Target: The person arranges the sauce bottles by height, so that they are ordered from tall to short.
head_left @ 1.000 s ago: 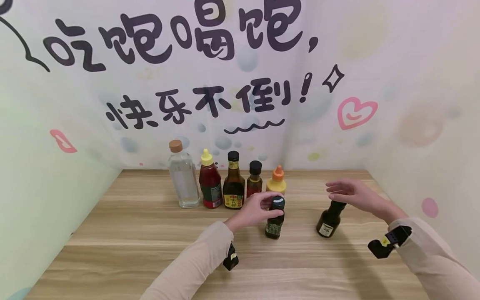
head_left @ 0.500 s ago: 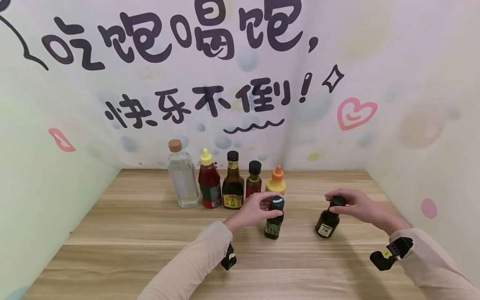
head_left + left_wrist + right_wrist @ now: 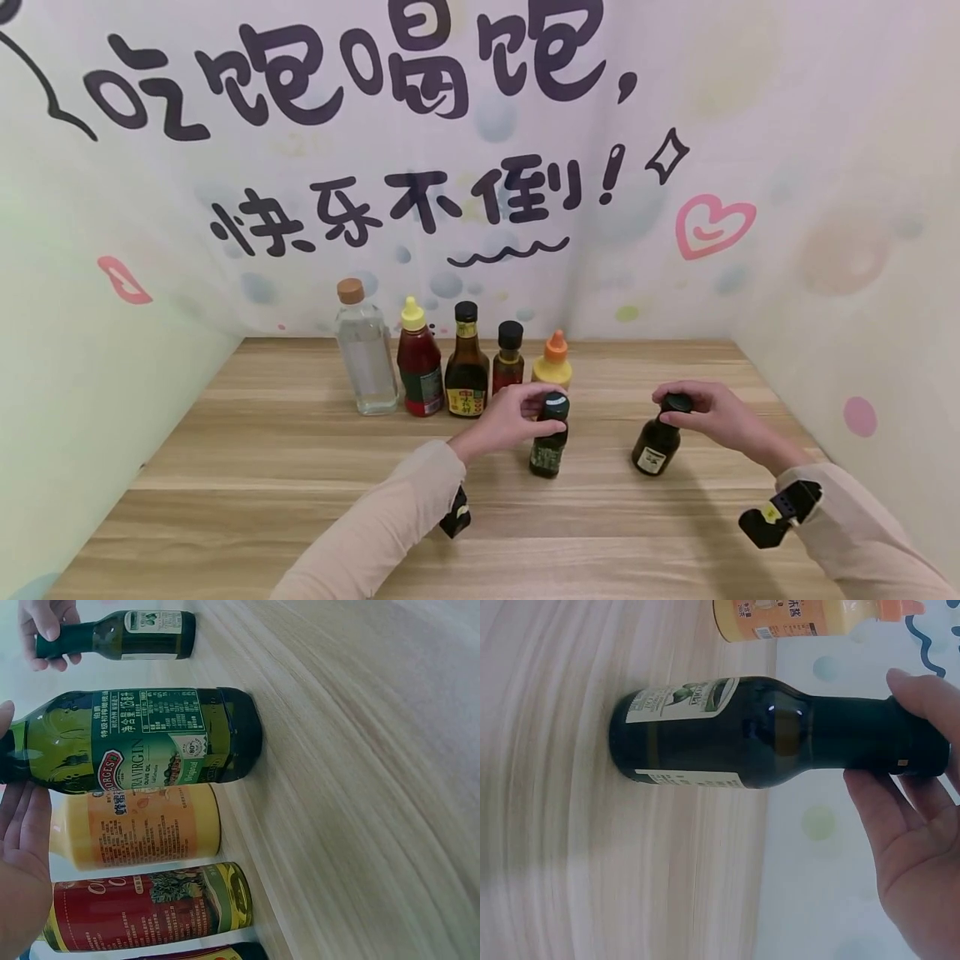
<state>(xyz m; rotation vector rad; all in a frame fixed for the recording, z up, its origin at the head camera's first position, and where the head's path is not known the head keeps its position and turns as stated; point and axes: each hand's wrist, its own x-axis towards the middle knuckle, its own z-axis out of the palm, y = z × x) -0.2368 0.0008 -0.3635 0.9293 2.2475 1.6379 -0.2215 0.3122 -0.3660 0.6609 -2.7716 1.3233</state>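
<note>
My left hand [image 3: 517,422] grips the capped top of a green olive oil bottle [image 3: 150,739], which stands upright on the wooden table. Its label reads "Olive Oil" in the left wrist view. Further right, my right hand [image 3: 716,414] holds a second dark green bottle [image 3: 697,735] by its neck and cap, thumb on one side and fingers on the other. That bottle has a pale label with a green picture and also stands on the table. Behind the olive oil bottle is a yellow squeeze bottle [image 3: 552,367] with an orange tip, partly hidden by my left hand.
Along the back stand a clear bottle [image 3: 367,358] with a brown cap, a red sauce bottle [image 3: 422,375] with a yellow tip, a dark sauce bottle [image 3: 467,375] and a small black-capped bottle [image 3: 509,362]. A printed wall hanging [image 3: 420,283] rises behind the table [image 3: 300,500].
My right hand has come down onto the right bottle's top and its fingers have closed round the neck. The left hand and its bottle have stayed put.
</note>
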